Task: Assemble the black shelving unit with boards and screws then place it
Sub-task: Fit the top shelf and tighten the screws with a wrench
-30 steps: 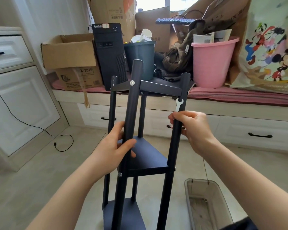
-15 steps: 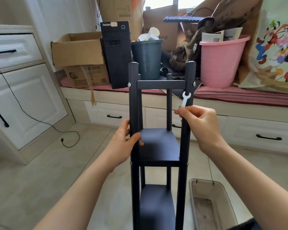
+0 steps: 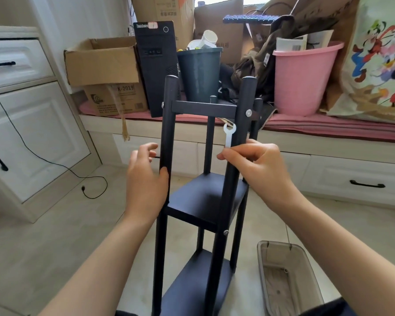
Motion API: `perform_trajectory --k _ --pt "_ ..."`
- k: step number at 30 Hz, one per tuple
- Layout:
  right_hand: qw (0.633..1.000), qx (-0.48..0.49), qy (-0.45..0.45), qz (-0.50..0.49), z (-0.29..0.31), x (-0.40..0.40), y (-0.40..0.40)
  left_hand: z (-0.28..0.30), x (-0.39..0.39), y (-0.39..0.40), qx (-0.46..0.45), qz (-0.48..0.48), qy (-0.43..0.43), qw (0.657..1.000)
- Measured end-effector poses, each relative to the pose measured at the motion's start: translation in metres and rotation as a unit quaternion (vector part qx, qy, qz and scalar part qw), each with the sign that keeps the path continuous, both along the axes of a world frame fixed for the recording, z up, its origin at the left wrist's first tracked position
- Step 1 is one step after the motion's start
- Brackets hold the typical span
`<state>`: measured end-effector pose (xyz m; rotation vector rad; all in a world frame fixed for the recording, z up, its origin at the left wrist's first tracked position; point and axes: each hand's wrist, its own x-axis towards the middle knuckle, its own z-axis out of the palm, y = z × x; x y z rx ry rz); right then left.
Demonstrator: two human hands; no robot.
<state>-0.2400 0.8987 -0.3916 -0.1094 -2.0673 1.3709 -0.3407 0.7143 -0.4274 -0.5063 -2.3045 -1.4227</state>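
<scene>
Black shelving unit (image 3: 205,197): upright on the floor, between both hands
Left hand (image 3: 145,176): fingers apart, loose; thumb touching the left front post (image 3: 168,124)
Right hand (image 3: 258,165): fingers pinching white wrench (image 3: 229,135); against right front post (image 3: 242,133)

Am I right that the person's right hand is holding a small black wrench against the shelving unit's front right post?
Not quite: the wrench is white, not black. The head view shows the right hand pinching it beside the front right post of the shelving unit.
</scene>
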Motion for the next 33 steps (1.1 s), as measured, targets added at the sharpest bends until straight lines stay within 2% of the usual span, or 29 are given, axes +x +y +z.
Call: perform_trajectory --k 2,3,5,7,8,10,12,19,26,33 --pt "1.0 0.009 -0.004 0.0 0.001 -0.004 -0.004 0.004 0.011 0.002 0.04 -0.005 0.05 0.998" --pt "1.0 0.007 -0.008 0.002 0.002 -0.005 -0.004 0.005 0.016 0.003 0.058 -0.029 0.037 0.997" --pt "1.0 -0.009 -0.016 0.01 0.005 -0.007 -0.004 0.005 0.025 0.007 0.089 -0.103 -0.077 0.988" --pt "1.0 -0.016 -0.021 0.017 0.007 -0.009 -0.005 0.002 0.031 0.014 0.075 -0.182 -0.22 0.955" --pt "0.999 -0.017 -0.024 0.023 0.007 -0.011 -0.005 0.0 0.033 0.017 0.047 -0.211 -0.263 0.94" --pt "0.999 -0.016 -0.028 0.044 0.007 -0.013 -0.007 -0.004 0.037 0.022 0.011 -0.249 -0.297 0.922" --pt "0.997 0.004 -0.027 0.067 0.008 -0.014 -0.01 -0.005 0.04 0.025 0.008 -0.259 -0.296 0.919" --pt "0.993 0.037 -0.013 0.114 0.009 -0.014 -0.015 -0.007 0.043 0.024 0.053 -0.241 -0.226 0.942" --pt "0.993 -0.051 0.004 0.11 0.013 -0.01 -0.006 -0.014 0.046 0.026 0.072 -0.292 -0.227 0.926" --pt "0.995 -0.03 0.006 0.092 0.011 -0.007 0.004 -0.016 0.044 0.028 0.082 -0.309 -0.22 0.922"
